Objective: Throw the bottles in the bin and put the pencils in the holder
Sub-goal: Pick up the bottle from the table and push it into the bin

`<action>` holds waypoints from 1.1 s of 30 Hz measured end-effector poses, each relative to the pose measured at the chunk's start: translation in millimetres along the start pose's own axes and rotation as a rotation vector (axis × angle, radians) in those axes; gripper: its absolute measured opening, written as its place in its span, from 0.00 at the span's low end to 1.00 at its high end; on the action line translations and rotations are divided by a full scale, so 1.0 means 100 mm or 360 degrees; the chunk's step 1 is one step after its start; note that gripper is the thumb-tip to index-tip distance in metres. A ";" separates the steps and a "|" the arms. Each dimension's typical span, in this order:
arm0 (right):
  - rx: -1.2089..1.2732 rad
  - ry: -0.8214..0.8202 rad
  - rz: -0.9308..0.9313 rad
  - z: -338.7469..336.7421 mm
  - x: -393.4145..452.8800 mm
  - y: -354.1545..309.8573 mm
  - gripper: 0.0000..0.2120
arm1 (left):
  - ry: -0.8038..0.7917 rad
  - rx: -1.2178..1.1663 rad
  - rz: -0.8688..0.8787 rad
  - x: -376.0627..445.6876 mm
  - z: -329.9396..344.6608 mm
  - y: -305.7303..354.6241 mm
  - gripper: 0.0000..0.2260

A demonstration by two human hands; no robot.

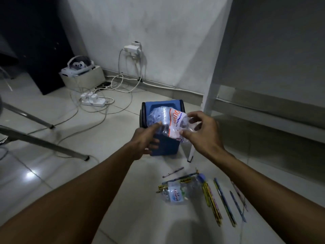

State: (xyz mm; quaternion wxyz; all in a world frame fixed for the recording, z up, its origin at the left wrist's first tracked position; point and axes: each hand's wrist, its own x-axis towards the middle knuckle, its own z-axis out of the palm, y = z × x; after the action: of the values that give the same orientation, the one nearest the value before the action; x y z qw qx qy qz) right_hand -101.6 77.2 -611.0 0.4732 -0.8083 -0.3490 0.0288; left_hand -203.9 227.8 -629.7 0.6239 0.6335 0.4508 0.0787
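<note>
Bottle disposal in hand: the right hand (202, 132) grips a crushed bottle (175, 124) over the blue bin (163, 104), the left hand (146, 138) steadies it with loosely spread fingers; next, release, then collect the floor bottle (179, 191) among the pencils (223, 201).

There is only one view, from a camera on the person's head. It looks forward and down, from above, at the tiled floor (52, 173), toward the white wall (158, 41). Both forearms reach in from the bottom edge, near the lens.
</note>
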 end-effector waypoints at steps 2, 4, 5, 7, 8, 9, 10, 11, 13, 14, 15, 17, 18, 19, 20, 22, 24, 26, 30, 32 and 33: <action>-0.0116 0.0030 -0.0063 -0.09 0.04 -0.07 0.22 | 0.0065 -0.0023 -0.0009 -0.01 -0.01 0.10 0.28; -0.0288 0.0077 -0.0204 -0.15 0.12 -0.11 0.21 | 0.0225 -0.0010 0.0046 0.06 -0.05 0.19 0.24; -0.0390 0.0093 -0.0285 -0.17 0.19 -0.13 0.21 | 0.0319 0.0057 0.0106 0.11 -0.08 0.23 0.20; -0.0583 0.0132 -0.0426 -0.18 0.33 -0.16 0.21 | 0.0508 0.0276 0.0256 0.24 -0.16 0.30 0.13; -0.0659 0.0159 -0.0476 -0.18 0.40 -0.16 0.21 | 0.0586 0.0386 0.0340 0.32 -0.18 0.34 0.11; -0.0724 0.0176 -0.0530 -0.18 0.46 -0.16 0.22 | 0.0643 0.0478 0.0419 0.40 -0.20 0.39 0.11; -0.0779 0.0176 -0.0580 -0.17 0.51 -0.17 0.22 | 0.0678 0.0555 0.0500 0.47 -0.21 0.44 0.12; -0.0824 0.0175 -0.0626 -0.15 0.56 -0.17 0.22 | 0.0696 0.0636 0.0584 0.56 -0.22 0.49 0.15; -0.0898 0.0195 -0.0707 -0.11 0.64 -0.18 0.20 | 0.0681 0.0858 0.0712 0.75 -0.23 0.57 0.22; -0.0932 0.0203 -0.0743 -0.08 0.68 -0.17 0.20 | 0.0650 0.0988 0.0747 0.85 -0.23 0.59 0.26; -0.0968 0.0196 -0.0781 -0.07 0.69 -0.16 0.19 | 0.0607 0.1110 0.0764 0.94 -0.23 0.59 0.30; -0.1036 0.0157 -0.0862 -0.01 0.75 -0.14 0.18 | 0.0493 0.1296 0.0759 1.13 -0.24 0.59 0.37; -0.1071 0.0139 -0.0897 0.03 0.78 -0.13 0.17 | 0.0436 0.1358 0.0748 1.22 -0.25 0.58 0.39; -0.1102 0.0125 -0.0922 0.06 0.81 -0.11 0.17 | 0.0387 0.1404 0.0736 1.30 -0.25 0.57 0.41; -0.1126 0.0113 -0.0941 0.10 0.83 -0.10 0.17 | 0.0352 0.1434 0.0732 1.36 -0.26 0.54 0.40; -0.1183 0.0090 -0.0988 0.17 0.87 -0.08 0.17 | 0.0336 0.1404 0.0750 1.45 -0.27 0.47 0.36; -0.1240 0.0077 -0.1031 0.22 0.90 -0.07 0.16 | 0.0376 0.1323 0.0808 1.48 -0.26 0.42 0.32; -0.1295 0.0070 -0.1073 0.30 0.94 -0.06 0.17 | 0.0433 0.1293 0.0874 1.48 -0.26 0.39 0.30; -0.1403 0.0056 -0.1114 0.53 1.01 0.01 0.16 | 0.0555 0.1369 0.0980 1.51 -0.26 0.33 0.29; -0.1427 -0.0032 -0.1092 0.68 1.06 0.08 0.15 | 0.0646 0.1389 0.1046 1.53 -0.24 0.27 0.29; -0.1435 -0.0071 -0.1069 0.76 1.10 0.12 0.14 | 0.0690 0.1388 0.1080 1.54 -0.23 0.24 0.29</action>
State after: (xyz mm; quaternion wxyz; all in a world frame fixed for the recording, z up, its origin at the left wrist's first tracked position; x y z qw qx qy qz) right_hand -41.0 195.0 -631.0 0.0566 -0.7742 -0.5749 -0.2585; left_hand -118.3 351.7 -675.1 0.1397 0.9096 0.3309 0.2088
